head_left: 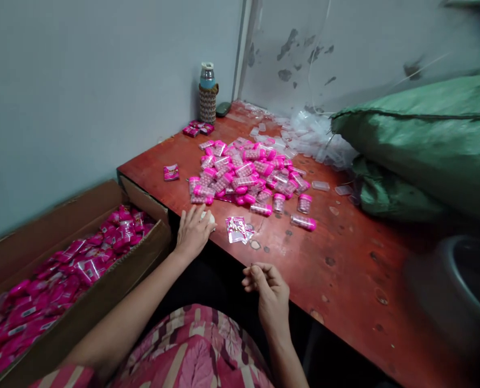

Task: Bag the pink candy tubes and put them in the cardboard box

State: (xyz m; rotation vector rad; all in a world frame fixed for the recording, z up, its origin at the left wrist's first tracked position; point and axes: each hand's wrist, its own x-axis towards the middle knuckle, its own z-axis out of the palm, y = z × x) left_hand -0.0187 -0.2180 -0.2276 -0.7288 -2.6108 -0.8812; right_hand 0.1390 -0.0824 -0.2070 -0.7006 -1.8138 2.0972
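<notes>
My left hand [194,231] lies palm down at the table's near edge, fingers stretched out. A small whitish round object [208,217] shows beside and partly under its fingers; what it is I cannot tell. My right hand [269,285] hovers just off the table edge with its fingers curled and thumb pressed to them. Anything inside that pinch is too small or hidden. Between the hands lie flat pink-and-silver printed sachets [236,229]. Beyond them is a heap of small clear bottles [245,170] with pink caps, filled with pink beads or pellets.
A cardboard box [143,250] full of pink packets stands left of the red table [345,269]. Clear plastic pieces [304,134] and a green sack [421,145] lie behind and right. A flask [208,94] stands at the back. A dark round container [461,285] sits right.
</notes>
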